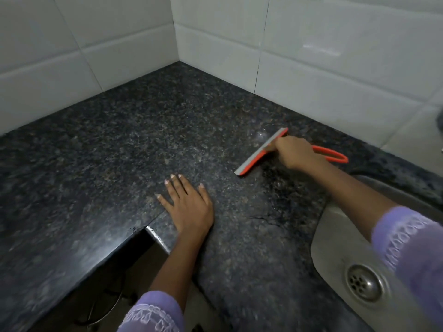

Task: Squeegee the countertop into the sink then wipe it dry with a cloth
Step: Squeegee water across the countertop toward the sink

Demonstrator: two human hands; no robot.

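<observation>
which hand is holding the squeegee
The right hand grips the orange squeegee; the left hand lies flat on the countertop.

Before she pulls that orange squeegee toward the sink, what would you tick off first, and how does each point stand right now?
1. Grip on the tool: the right hand is curled round the squeegee near its blade. Ok.
2. Blade on the surface: its grey edge seems to lie on the countertop. Ok, though contact along the whole length cannot be told.
3. Path to the sink: no object lies between blade and basin. Ok.
4. Left hand out of the way: it rests flat beside the path, left of the blade. Ok.
5. Water to move: a few wet glints near the blade. Ok.
6. Drying cloth ready: none in view. Cannot tell.
</observation>
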